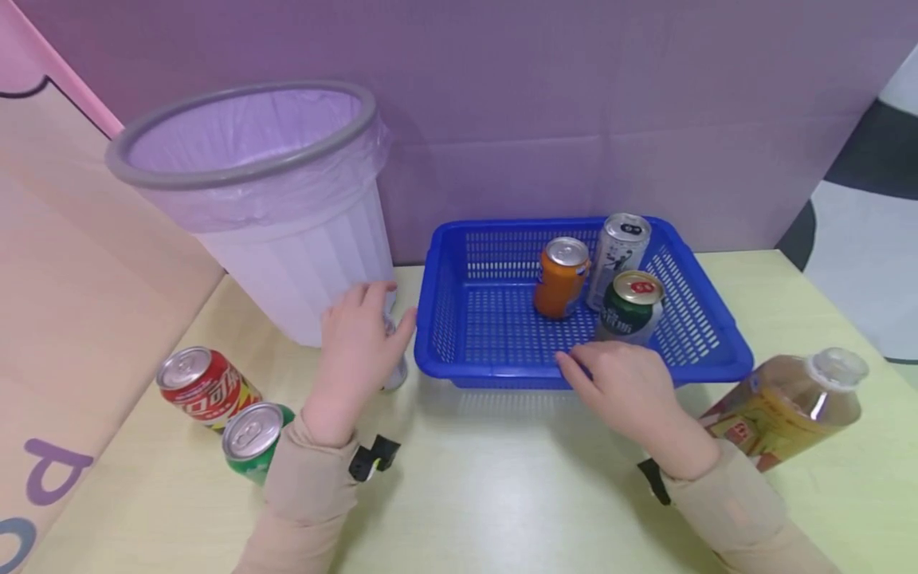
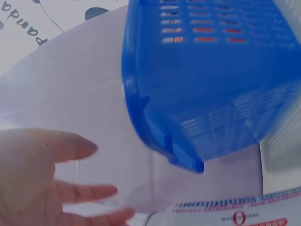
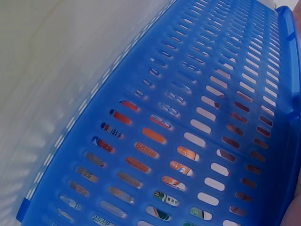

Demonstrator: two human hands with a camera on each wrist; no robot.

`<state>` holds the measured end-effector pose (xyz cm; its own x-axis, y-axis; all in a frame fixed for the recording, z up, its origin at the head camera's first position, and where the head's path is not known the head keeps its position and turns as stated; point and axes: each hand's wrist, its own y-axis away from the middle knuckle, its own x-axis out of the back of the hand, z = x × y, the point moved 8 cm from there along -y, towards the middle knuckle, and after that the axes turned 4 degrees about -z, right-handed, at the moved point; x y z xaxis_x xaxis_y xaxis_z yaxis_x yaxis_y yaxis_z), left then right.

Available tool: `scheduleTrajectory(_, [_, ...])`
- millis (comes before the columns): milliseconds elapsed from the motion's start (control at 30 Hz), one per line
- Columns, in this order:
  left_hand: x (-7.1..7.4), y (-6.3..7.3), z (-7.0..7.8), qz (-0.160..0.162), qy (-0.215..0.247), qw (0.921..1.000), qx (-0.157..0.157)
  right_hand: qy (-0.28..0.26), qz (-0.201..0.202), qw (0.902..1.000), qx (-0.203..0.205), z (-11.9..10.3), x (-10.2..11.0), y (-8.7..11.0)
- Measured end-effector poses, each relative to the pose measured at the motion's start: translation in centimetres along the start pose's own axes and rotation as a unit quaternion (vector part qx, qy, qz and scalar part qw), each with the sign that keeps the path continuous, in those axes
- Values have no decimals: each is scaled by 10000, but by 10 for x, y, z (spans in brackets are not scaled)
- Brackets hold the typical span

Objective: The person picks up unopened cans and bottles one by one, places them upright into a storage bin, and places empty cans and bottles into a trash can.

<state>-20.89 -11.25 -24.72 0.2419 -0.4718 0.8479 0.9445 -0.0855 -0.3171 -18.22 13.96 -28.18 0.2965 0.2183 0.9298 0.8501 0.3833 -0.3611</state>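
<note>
My left hand (image 1: 362, 343) is beside a pale can (image 1: 396, 378), mostly hidden behind it, between the bin and the basket. Its fingers are spread in the left wrist view, with the white can (image 2: 240, 217) with red print lying across the lower right corner there. At the blue plastic basket (image 1: 502, 371), my right hand (image 1: 620, 387) grips the front rim, the fingers partly hidden. Inside the basket stand an orange can (image 1: 561, 283), a tall silver can (image 1: 613, 255) and a dark green can (image 1: 627, 311) with a gold top.
A white trash bin (image 1: 301, 255) with a purple liner stands at the back left. A red can (image 1: 211, 387) and a green can (image 1: 251, 438) are beside my left forearm. Right of my right wrist is a plastic drink bottle (image 1: 785, 402). A purple panel (image 1: 610, 104) rises behind.
</note>
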Motion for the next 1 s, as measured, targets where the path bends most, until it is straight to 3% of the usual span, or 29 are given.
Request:
scheduleTrajectory(100, [2, 0, -8, -127, -113, 9994, 317, -8, -22, 10000, -19, 0, 0, 0])
scheduleTrajectory(367, [-11, 2, -24, -931, -433, 9907, 896, 11, -63, 10000, -38, 0, -1, 0])
scheduleTrajectory(633, [-25, 1, -33, -1251, -754, 9838, 1042, 5, -50, 10000, -37, -1, -1, 0])
scheduleTrajectory(1000, [-31, 0, -37, -1419, -601, 9812, 1166, 15, -46, 10000, -62, 1, -1, 0])
